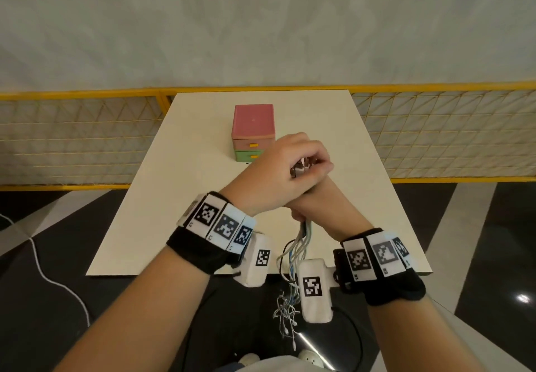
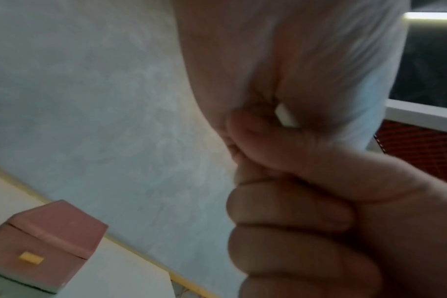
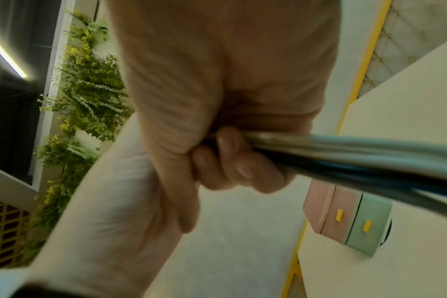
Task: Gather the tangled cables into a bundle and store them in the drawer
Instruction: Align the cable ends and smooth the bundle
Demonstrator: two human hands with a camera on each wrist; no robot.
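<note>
A bundle of grey, white and blue cables [image 1: 296, 245] hangs from my hands over the table's near edge, its tangled ends [image 1: 285, 312] dangling below. My right hand [image 1: 300, 215] grips the bundle, fingers [image 3: 232, 159] curled round the strands [image 3: 357, 157]. My left hand [image 1: 304, 168] crosses over the right wrist as a fist closed on the bundle's upper end, where a white plug [image 2: 285, 117] shows. The small drawer unit [image 1: 253, 128] stands behind the hands, pink on top, with one pink and one green drawer, both closed.
The cream table [image 1: 188, 197] carries only the drawer unit [image 3: 345, 217]. A yellow mesh fence [image 1: 87, 139] runs behind it. A white cord [image 1: 43, 273] lies on the dark floor at the left. Green plants [image 3: 84, 90] show in the right wrist view.
</note>
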